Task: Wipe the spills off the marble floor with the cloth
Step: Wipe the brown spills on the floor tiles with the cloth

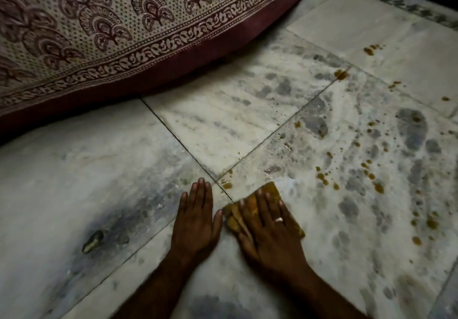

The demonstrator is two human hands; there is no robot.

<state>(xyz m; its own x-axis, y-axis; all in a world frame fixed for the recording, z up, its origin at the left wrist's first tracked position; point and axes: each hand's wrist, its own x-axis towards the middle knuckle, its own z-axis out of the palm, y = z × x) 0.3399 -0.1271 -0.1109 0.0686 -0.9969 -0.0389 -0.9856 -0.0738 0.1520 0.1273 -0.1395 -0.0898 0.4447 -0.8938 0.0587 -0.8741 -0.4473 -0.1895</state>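
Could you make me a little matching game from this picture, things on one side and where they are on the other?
1 left hand
2 right hand
3 brown spills
4 patterned fabric

A pressing flat on the cloth
B flat on bare marble floor
C upper left, draped
D scattered to the right

Pairs: 1-B, 2-A, 3-D, 4-C

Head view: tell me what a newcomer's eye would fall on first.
At bottom centre the right hand presses an ochre cloth flat onto the floor, and the left hand rests flat beside it. Brown spills dot the tiles to the right. Printed maroon fabric fills the upper left.
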